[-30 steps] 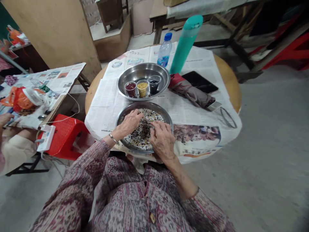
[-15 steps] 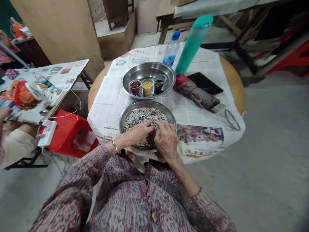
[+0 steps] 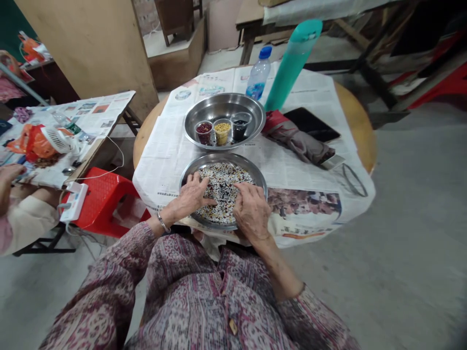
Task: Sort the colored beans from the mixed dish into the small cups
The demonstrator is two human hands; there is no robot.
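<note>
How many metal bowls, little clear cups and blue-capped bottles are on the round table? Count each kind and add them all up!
Metal bowls: 2, the front bowl and the back bowl
Little clear cups: 3, the red cup, the yellow cup and the black cup
Blue-capped bottle: 1
Total: 6

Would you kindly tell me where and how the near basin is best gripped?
I'd probably grip the near basin by its left and right rim, a hand from each side: it is round, wide and shallow, and holds loose grains needing level support.
</note>
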